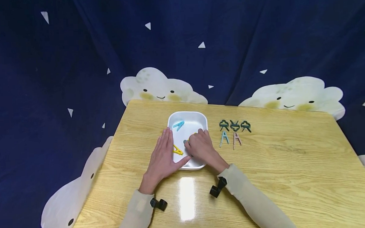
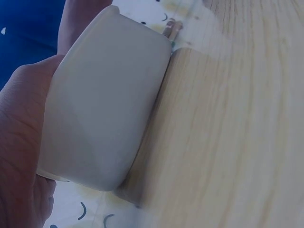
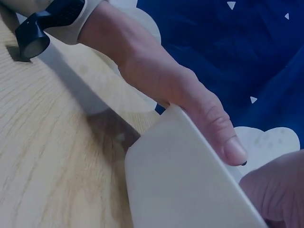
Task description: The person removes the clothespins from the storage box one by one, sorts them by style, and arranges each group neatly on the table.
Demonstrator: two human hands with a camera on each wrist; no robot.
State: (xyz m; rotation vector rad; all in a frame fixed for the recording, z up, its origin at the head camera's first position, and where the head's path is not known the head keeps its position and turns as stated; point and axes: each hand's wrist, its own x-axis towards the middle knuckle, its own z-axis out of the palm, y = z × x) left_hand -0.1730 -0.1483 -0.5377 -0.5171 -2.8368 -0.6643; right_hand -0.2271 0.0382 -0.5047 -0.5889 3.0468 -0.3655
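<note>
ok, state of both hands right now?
Left hand: open, fingers straight along the tray.
Right hand: fingers curled, over the tray; can't tell whether it's holding anything.

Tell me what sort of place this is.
Probably an indoor recording setup: a cloud-print backdrop hangs close behind a wooden table, and clips lie in two rows beside a tray.

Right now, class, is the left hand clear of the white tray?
No, the left hand rests against the left side of the white tray.
</note>
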